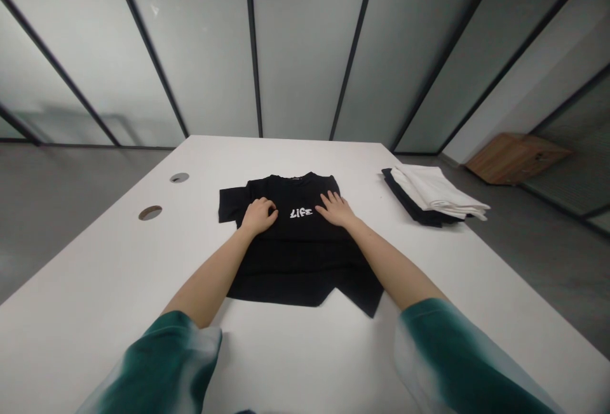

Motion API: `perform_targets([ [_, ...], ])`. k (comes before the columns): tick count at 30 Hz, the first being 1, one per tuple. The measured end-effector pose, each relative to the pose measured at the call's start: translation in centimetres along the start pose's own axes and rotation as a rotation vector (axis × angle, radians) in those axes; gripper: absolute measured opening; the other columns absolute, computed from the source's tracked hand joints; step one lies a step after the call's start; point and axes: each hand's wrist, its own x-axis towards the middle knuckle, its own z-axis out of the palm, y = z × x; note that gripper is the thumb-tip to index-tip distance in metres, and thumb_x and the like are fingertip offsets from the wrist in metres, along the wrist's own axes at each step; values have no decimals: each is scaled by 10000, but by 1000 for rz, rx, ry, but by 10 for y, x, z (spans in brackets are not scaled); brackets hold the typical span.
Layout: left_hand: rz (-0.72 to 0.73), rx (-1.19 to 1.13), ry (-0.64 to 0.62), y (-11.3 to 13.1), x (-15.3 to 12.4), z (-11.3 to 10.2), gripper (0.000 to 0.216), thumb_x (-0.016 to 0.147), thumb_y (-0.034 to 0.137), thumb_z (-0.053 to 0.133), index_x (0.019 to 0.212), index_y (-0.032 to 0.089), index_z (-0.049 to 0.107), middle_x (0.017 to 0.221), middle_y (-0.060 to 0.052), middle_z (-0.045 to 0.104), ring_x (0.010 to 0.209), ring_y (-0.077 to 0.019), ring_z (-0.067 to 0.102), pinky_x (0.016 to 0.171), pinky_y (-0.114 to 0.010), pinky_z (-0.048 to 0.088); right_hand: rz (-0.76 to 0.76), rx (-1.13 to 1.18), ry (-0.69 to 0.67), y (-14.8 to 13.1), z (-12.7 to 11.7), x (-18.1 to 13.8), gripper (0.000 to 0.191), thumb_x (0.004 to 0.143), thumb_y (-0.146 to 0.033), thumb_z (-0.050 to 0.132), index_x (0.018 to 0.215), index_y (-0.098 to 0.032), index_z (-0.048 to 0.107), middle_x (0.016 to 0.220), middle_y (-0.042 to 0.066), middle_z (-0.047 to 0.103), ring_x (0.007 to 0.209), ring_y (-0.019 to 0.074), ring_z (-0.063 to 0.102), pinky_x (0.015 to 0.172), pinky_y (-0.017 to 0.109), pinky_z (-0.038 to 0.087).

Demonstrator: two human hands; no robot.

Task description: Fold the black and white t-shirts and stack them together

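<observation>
A black T-shirt (295, 255) lies spread on the white table, its neckline at the far side. White lettering (301, 213) on its chest appears upside down from here. One short sleeve sticks out to the left, and a pointed flap of cloth reaches toward me at the lower right. My left hand (258, 216) is on the left of the chest, with fingers curled and the thumb drawn in at the cloth. Flat on the right side of the shirt rests my right hand (336, 209), its fingers spread.
A folded stack of clothes, with a white garment (436, 188) on top of a black garment (414, 207), sits at the table's right edge. Two round holes, one open (150, 213) and one with a grey cover (180, 178), are at the left. Frosted panels (305, 46) stand behind the table (114, 287).
</observation>
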Motion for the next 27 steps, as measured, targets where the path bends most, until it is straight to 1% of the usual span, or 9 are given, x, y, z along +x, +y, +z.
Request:
perform_targets([
  [4, -3, -4, -4, 0, 0, -1, 236, 903, 342, 517, 949, 193, 694, 1017, -88, 650, 968, -247, 601, 895, -378, 468, 3, 10, -6, 0, 2, -1, 739, 968, -635, 266, 1560, -194, 285, 1630, 142, 209, 1496, 313, 188, 1184, 478, 174],
  [7, -2, 3, -9, 1, 0, -2, 238, 906, 340, 515, 952, 190, 694, 1018, -88, 652, 967, -244, 600, 904, -377, 466, 12, 65, -6, 1, 1, 1, 742, 953, -649, 316, 1548, -206, 317, 1628, 132, 222, 1495, 314, 191, 1182, 486, 179],
  [10, -5, 17, -17, 1, 0, -3, 244, 908, 335, 510, 960, 182, 694, 1023, -92, 653, 968, -246, 600, 901, -375, 469, -6, 198, 66, 7, -2, 4, 668, 961, -577, 374, 1486, -169, 432, 1584, 147, 331, 1465, 299, 284, 1172, 458, 230],
  [14, -6, 22, -21, 2, 0, -3, 246, 909, 342, 511, 965, 189, 695, 1023, -91, 652, 966, -250, 603, 889, -375, 473, -33, 424, 351, 27, -9, 3, 469, 951, -420, 417, 1279, -156, 622, 1344, 149, 602, 1275, 264, 523, 1097, 402, 361],
  [16, -5, 17, -18, 2, 0, -3, 245, 908, 347, 511, 963, 195, 695, 1021, -89, 652, 969, -252, 603, 888, -377, 474, -3, 520, 468, 40, -12, -3, 386, 924, -391, 441, 1137, -175, 681, 1188, 131, 678, 1136, 265, 597, 1029, 411, 418],
  [18, -5, 14, -14, 2, 0, -3, 249, 907, 350, 509, 963, 195, 695, 1018, -91, 651, 972, -255, 603, 888, -381, 474, 53, 589, 541, 52, -12, -12, 334, 897, -377, 454, 1007, -180, 700, 1071, 116, 705, 1017, 259, 624, 963, 407, 452],
  [21, -8, 12, -14, 2, 0, -3, 257, 905, 351, 503, 958, 190, 697, 1014, -96, 651, 973, -260, 608, 892, -388, 476, 146, 660, 591, 67, -5, -26, 288, 860, -366, 466, 876, -184, 689, 958, 97, 715, 918, 240, 624, 895, 379, 469],
  [25, -10, -9, -10, 2, -1, -4, 253, 898, 336, 501, 951, 186, 697, 1015, -98, 666, 983, -256, 618, 908, -381, 480, 277, 829, 576, 79, 6, -34, 216, 794, -345, 505, 787, -199, 663, 853, 64, 720, 877, 229, 631, 860, 354, 476],
  [27, -37, -26, -3, 3, -3, -5, 251, 904, 313, 487, 965, 186, 695, 1027, -96, 686, 998, -253, 630, 912, -365, 483, 303, 928, 571, 83, 9, -34, 201, 768, -341, 518, 768, -196, 657, 820, 59, 719, 864, 230, 642, 860, 355, 479],
])
